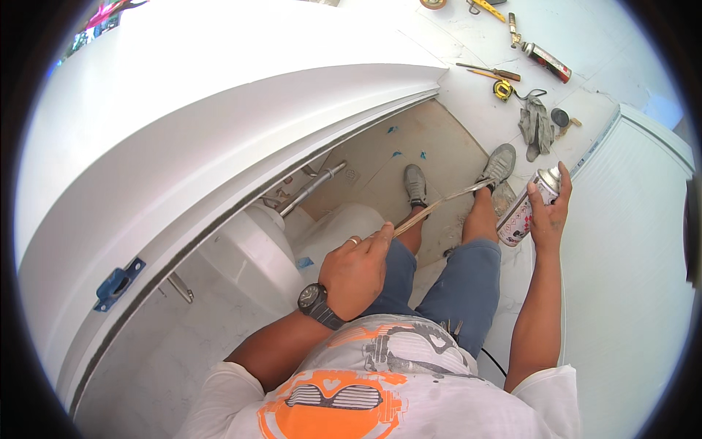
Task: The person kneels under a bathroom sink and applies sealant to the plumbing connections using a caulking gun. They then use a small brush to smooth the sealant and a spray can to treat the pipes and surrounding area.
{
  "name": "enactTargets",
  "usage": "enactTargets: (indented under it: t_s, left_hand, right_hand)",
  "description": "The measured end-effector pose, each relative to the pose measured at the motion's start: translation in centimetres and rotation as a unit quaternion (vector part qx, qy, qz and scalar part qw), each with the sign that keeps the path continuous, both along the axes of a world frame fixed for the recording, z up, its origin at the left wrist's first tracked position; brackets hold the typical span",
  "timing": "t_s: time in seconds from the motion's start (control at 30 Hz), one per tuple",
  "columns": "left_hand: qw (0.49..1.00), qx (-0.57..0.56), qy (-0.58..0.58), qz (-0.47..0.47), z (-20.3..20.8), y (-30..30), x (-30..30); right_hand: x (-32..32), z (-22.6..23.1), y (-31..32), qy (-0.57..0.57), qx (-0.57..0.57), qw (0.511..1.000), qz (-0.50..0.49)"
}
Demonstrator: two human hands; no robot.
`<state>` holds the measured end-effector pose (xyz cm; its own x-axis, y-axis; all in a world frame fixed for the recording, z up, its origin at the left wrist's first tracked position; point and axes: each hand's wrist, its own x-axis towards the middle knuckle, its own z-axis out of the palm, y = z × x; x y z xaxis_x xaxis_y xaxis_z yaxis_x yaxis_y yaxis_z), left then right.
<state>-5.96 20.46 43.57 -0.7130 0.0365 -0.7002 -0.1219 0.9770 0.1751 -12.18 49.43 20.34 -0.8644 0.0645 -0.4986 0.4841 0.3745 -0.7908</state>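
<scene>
My left hand [356,274], with a watch on the wrist and a ring, is closed around the near end of a long, thin, pale strip [441,205]. The strip slants away to the right, and its far end appears over my right shoe; its exact kind is unclear. On the right, my right hand [550,219] grips a spray can [516,219] with a white top. The can is tilted, its base toward my knee. One finger is up by the nozzle, and the thumb lies along the can's side.
A white door frame [241,132] with a blue metal plate [119,284] runs along my left, a white basin [256,252] beyond it. On the floor ahead lie a torch on a gas canister [547,61], screwdriver [506,74], tape measure [502,89] and grey gloves [537,126]. A pale panel [629,271] lies right.
</scene>
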Motion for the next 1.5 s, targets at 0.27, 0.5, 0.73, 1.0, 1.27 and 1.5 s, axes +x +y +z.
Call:
enactTargets:
  t_s: [0.27,0.5,0.73,1.0,1.27,1.5]
  left_hand:
    - [0.997,0.008,0.023,0.069,-4.0,2.1,-3.2]
    - [0.998,-0.003,-0.007,0.057,-2.0,1.1,-3.5]
    - [0.993,-0.036,0.087,0.064,2.1,3.3,-5.7]
    - [0.968,0.028,0.227,0.102,5.2,1.4,-12.9]
    - [0.938,0.07,0.29,0.174,9.4,0.9,-19.4]
    - [0.91,0.047,0.295,0.289,13.6,0.0,-28.7]
  right_hand:
    - [-3.4,-3.1,1.0,-0.064,-0.06,0.996,-0.006]
    - [-5.5,0.3,3.3,-0.107,-0.021,0.994,0.006]
    - [-15.5,11.4,8.0,0.122,-0.255,0.881,-0.379]
    - [-21.3,23.5,0.6,0.017,-0.366,0.91,-0.192]
    - [-32.1,34.0,-2.8,0.111,-0.345,0.919,-0.154]
    - [-41.0,36.1,0.5,0.153,-0.353,0.913,-0.134]
